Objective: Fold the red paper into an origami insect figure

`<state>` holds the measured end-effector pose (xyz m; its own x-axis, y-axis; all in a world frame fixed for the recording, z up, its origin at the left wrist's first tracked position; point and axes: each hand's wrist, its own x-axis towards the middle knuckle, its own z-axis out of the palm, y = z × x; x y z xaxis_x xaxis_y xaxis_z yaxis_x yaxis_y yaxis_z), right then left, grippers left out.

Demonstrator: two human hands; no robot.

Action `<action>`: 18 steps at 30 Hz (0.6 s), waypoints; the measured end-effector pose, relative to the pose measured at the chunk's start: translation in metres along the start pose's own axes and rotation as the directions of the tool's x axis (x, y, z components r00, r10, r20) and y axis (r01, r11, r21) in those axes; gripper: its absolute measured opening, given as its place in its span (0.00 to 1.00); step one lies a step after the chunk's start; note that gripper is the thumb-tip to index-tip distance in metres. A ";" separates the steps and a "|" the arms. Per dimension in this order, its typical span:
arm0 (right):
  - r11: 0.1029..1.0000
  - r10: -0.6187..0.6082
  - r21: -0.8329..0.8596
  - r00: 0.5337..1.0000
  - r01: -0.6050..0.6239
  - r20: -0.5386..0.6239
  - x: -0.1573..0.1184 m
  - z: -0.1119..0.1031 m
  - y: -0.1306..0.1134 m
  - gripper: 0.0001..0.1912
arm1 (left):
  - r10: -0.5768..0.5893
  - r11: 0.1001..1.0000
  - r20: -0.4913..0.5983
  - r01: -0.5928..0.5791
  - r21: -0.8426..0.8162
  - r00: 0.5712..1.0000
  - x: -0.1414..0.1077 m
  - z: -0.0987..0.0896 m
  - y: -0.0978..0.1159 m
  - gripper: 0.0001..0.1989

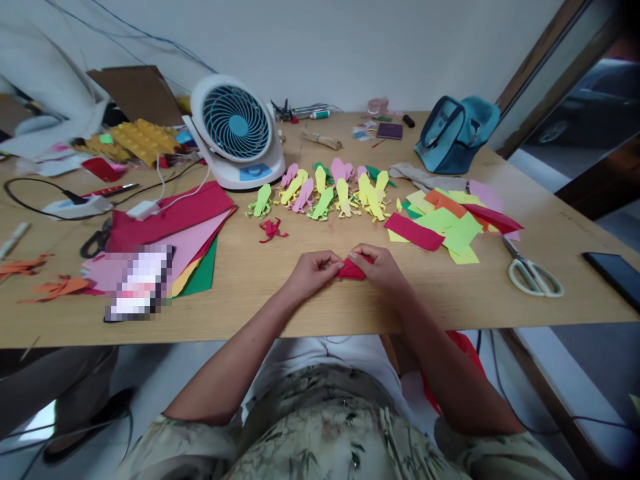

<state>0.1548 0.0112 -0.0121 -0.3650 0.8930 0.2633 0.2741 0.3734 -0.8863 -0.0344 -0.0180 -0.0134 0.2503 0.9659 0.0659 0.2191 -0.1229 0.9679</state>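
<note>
A small folded piece of red paper (353,269) lies low over the wooden table (240,313), near its front edge. My left hand (316,268) pinches its left corner between thumb and fingers. On the other side my right hand (374,265) grips the same piece, thumb on top. Beyond my hands a small red paper figure (273,230) rests on the table. Behind it stands a group of yellow, green and pink paper figures (343,193). A red paper strip (414,231) lies to the right, beside a pile of coloured paper pieces (457,230).
White-handled scissors (536,277) and a dark phone (615,275) lie at the right. A fan (237,127) and a blue bag (455,137) stand at the back. On the left are coloured sheets (200,267), a lit phone (140,283) and a power strip (77,205).
</note>
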 end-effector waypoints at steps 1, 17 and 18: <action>1.000 -0.015 -0.014 1.000 0.015 0.000 0.000 0.001 0.000 0.12 | 0.009 1.000 0.003 -0.009 0.011 1.000 0.000 0.001 -0.001 0.15; 0.996 0.089 0.008 0.988 -0.089 -0.123 0.001 0.003 0.000 0.13 | -0.137 0.982 0.121 0.151 -0.115 0.983 0.003 -0.003 0.000 0.18; 0.995 0.104 0.017 0.985 -0.102 -0.139 0.001 0.003 0.002 0.14 | -0.147 0.979 0.128 0.163 -0.120 0.981 0.004 -0.004 0.000 0.18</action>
<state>0.1520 0.0122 -0.0143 -0.2078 0.9531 0.2202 0.2945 0.2756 -0.9151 -0.0375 -0.0134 -0.0125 0.3339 0.9363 -0.1090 0.1421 0.0644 0.9878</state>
